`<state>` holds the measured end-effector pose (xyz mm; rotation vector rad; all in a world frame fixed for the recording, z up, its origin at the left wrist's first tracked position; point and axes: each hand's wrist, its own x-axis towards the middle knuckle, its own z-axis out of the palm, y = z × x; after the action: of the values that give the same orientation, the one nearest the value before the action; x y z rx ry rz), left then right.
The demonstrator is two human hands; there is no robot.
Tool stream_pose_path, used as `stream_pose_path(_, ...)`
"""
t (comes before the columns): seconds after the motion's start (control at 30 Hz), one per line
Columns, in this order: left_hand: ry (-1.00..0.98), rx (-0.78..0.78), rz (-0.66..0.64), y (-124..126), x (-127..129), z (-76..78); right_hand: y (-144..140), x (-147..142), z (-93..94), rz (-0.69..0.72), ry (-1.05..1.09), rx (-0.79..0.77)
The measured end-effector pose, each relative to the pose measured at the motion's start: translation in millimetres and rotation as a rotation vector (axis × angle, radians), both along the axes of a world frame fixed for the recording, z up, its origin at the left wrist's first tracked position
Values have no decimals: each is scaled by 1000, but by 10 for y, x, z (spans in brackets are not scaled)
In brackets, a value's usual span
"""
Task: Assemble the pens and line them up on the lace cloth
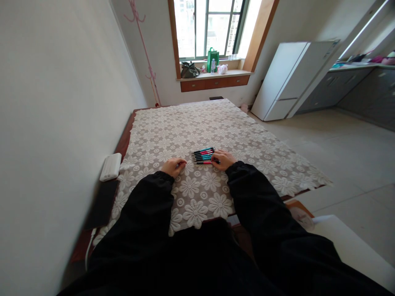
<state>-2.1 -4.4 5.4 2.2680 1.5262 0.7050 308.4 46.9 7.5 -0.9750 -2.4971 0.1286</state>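
Observation:
Several pens (202, 155) in teal, red and black lie side by side on the flower-patterned lace tablecloth (196, 211), pointing left to right. Closest to me is a red and black pen (203, 163), slightly apart from the others. My right hand (224, 159) has its fingers closed on the right end of this pen, hiding that end. To the left of the row, my left hand (173, 167) rests on the cloth with fingers curled together. Whether anything small sits between those fingertips is hidden.
A white power bank (110, 167) and a dark flat device (103, 204) lie at the table's left edge, by the wall, with a white cable (90, 246). Beyond the table are a coat stand (144, 45), a windowsill with bags, and a fridge (285, 78).

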Motion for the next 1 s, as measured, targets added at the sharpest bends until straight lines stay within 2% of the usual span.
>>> stream_pose_path(0.7, 3, 34, -22, 17, -17, -31, 36, 5, -49, 28, 51, -10)
stream_pose_path(1.0, -3, -3, -8, 1, -1, 6, 45, 8, -52, -38, 6, -20)
